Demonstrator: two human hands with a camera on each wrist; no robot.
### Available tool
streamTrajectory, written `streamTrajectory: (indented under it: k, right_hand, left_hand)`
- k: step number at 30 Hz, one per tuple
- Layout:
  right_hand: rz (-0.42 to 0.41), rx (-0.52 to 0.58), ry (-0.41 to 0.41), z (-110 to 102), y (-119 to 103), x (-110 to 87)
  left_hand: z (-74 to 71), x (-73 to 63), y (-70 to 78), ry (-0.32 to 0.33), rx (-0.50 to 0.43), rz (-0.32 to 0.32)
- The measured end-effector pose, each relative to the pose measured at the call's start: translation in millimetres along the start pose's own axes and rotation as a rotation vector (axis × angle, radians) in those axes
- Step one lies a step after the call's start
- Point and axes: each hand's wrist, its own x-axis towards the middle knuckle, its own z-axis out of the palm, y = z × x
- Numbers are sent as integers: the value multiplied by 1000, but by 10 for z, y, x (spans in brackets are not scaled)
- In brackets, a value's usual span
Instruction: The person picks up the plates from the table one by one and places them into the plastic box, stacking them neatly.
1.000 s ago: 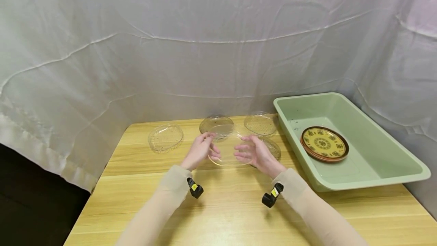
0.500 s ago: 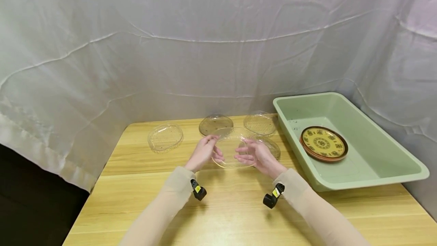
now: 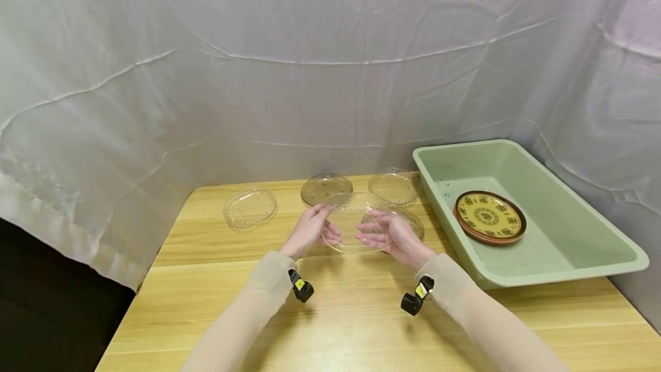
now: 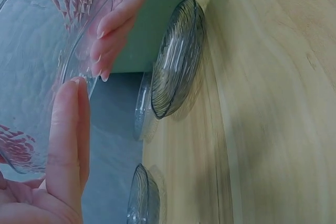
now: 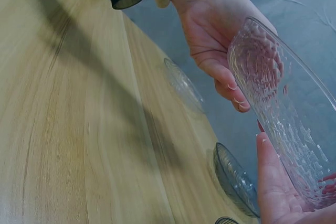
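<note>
A clear glass plate with a pebbled texture is held up over the table between both hands. My left hand grips its left edge, fingers beneath and thumb at the rim. At the opposite edge my right hand holds it, with fingers spread under the glass. In the left wrist view the plate stands tilted, and the fingers show pink through it. Behind the right hand lies a smoky ribbed glass plate, partly hidden. Another dark glass plate sits just behind the held one.
Farther back is a clear plate, with another clear plate at the left. A green basin stands at the right, holding a stack of brown-rimmed yellow patterned plates. Grey cloth hangs behind the wooden table.
Both hands and the clear plate have shifted slightly to the right, mostly in the first half second. The right hand has moved a little away from the left. Nothing else has moved.
</note>
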Motion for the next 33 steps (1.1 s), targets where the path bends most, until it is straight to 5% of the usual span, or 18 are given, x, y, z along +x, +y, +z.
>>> streamTrajectory:
  k: [12, 22, 33]
  right_hand:
    - [1, 60, 70, 9, -111, -82]
    - [-37, 63, 91, -81, -260, -152]
    - [-68, 91, 67, -287, -607, -298]
  left_hand:
    - [3, 22, 38, 13, 20, 33]
    - [41, 73, 45, 117, -20, 68]
    - [251, 131, 127, 152, 77, 214]
